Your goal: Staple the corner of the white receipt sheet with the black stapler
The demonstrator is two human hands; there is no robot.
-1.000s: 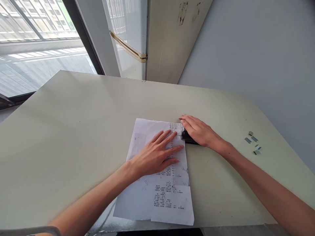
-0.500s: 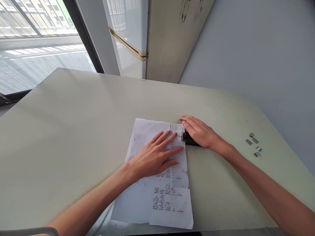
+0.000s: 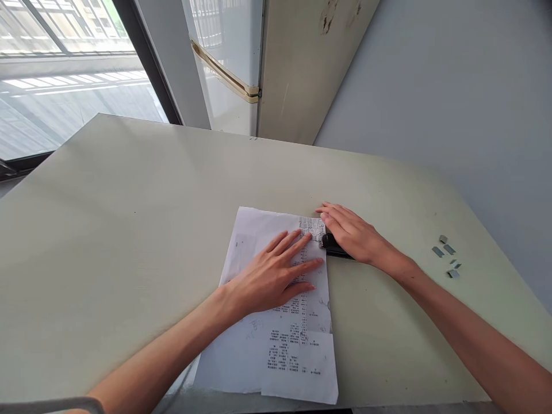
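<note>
Printed sheets of paper (image 3: 297, 385) lie on the table, overlapping one another. My left hand (image 3: 276, 270) rests flat on them with its fingers spread. At the paper's right edge, my right hand (image 3: 351, 233) lies over a black stapler (image 3: 334, 246), gripping it from above. The stapler's front end meets the paper near its upper right corner, and its rear is hidden under my palm. Dense rows of short dark marks that look like staples (image 3: 311, 225) cover that corner, just beyond my left fingertips.
Several small grey staple strips (image 3: 448, 250) are scattered on the pale table (image 3: 150, 230) to the right. A fridge (image 3: 297, 75) stands behind the table's far edge, with a wall (image 3: 452, 86) on the right and a window (image 3: 64, 75) at the far left.
The camera view has shifted slightly. Both hands, the paper and the stapler keep their places relative to one another.
</note>
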